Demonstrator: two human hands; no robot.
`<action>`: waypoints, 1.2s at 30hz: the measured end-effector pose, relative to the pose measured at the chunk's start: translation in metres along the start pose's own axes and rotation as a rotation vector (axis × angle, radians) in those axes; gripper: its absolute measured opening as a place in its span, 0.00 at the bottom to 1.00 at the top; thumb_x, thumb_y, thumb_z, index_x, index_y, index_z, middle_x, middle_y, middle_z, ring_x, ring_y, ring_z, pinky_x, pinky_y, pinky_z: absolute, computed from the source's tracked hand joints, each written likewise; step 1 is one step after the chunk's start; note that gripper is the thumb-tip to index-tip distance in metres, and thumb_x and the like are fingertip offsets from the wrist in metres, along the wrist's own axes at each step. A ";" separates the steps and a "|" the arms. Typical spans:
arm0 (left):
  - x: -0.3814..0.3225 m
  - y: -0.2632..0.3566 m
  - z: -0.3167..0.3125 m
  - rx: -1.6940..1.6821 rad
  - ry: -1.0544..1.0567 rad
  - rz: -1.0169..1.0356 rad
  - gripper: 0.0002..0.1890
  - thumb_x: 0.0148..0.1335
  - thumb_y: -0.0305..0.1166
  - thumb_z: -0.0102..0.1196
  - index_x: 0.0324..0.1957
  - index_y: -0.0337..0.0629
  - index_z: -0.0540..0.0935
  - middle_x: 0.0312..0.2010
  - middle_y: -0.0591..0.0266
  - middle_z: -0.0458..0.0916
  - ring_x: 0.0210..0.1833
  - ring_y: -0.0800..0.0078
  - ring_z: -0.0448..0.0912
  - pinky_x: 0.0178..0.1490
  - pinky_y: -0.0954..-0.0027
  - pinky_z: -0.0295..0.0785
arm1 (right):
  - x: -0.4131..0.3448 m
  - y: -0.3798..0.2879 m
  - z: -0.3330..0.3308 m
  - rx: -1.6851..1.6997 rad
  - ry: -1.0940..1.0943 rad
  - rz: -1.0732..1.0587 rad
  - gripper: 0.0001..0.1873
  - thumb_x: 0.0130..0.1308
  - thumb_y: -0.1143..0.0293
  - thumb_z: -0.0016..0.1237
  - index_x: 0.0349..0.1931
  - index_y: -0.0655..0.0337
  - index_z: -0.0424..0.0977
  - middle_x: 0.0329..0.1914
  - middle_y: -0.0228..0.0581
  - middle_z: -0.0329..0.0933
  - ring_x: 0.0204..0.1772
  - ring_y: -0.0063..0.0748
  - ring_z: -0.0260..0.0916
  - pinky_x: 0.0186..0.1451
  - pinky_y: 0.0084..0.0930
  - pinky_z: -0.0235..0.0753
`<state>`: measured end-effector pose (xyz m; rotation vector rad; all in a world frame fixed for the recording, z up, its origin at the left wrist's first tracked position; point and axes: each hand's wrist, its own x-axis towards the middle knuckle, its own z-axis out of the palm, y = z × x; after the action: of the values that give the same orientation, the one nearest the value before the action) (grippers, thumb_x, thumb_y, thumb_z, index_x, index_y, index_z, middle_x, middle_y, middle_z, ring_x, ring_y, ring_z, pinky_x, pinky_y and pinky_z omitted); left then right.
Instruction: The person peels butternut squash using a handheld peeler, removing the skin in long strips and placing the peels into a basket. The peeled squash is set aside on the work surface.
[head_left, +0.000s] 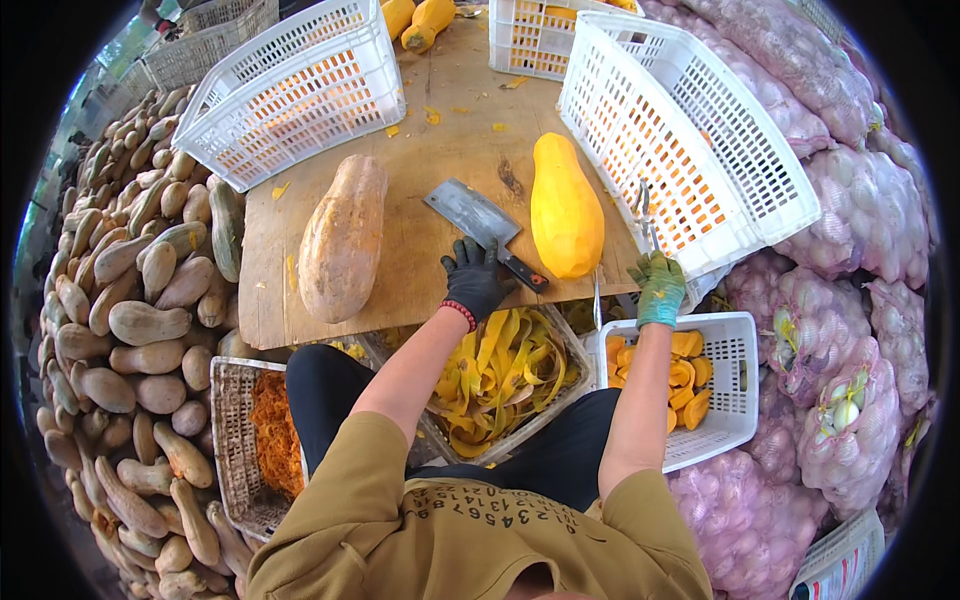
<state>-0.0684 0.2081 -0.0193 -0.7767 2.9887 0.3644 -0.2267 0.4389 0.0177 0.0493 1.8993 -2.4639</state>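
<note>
My left hand (476, 277), in a black glove, rests over the table's front edge, fingers spread. Its fingertips reach the lower blade edge of a cleaver (472, 210), whose dark handle points toward me. Right of the cleaver lies a peeled, bright yellow pumpkin (566, 210); an unpeeled tan pumpkin (345, 240) lies to the left. My right hand (660, 289), in a green glove, is at the table's right corner, beside the lower end of a metal tool (646, 217) against a white crate (660, 142). Whether the fingers grip that tool cannot be made out.
Below the wooden table (435, 112), a crate of peel strips (502, 367) sits between my legs. A white basket (720, 442) holds orange pieces; another crate (240, 450) holds orange pulp. Pumpkins (150, 322) heap at left, net sacks (847, 202) at right. A thin metal blade (598, 304) overhangs the edge.
</note>
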 end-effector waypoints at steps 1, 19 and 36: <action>0.010 0.006 0.004 -0.008 0.016 0.028 0.42 0.55 0.59 0.52 0.68 0.48 0.58 0.65 0.46 0.55 0.69 0.46 0.49 0.62 0.35 0.48 | -0.007 -0.008 0.000 0.012 0.035 0.072 0.09 0.65 0.70 0.47 0.39 0.68 0.69 0.32 0.41 0.74 0.32 0.32 0.74 0.34 0.32 0.83; -0.031 0.161 0.046 -1.820 -0.638 -0.571 0.12 0.62 0.40 0.54 0.30 0.41 0.78 0.28 0.62 0.77 0.26 0.75 0.74 0.28 0.72 0.70 | -0.018 -0.047 -0.001 0.274 0.025 0.012 0.07 0.67 0.70 0.47 0.35 0.65 0.69 0.38 0.43 0.77 0.35 0.29 0.77 0.36 0.29 0.83; 0.064 0.049 -0.029 -0.598 0.023 -0.197 0.28 0.65 0.48 0.48 0.60 0.39 0.70 0.44 0.43 0.77 0.46 0.53 0.77 0.48 0.56 0.72 | -0.042 -0.031 0.042 0.330 -0.277 0.080 0.06 0.68 0.70 0.45 0.36 0.62 0.69 0.39 0.44 0.78 0.36 0.29 0.78 0.38 0.29 0.83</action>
<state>-0.1476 0.2119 0.0136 -1.0982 2.7902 1.2715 -0.1866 0.4061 0.0599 -0.1939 1.3482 -2.5441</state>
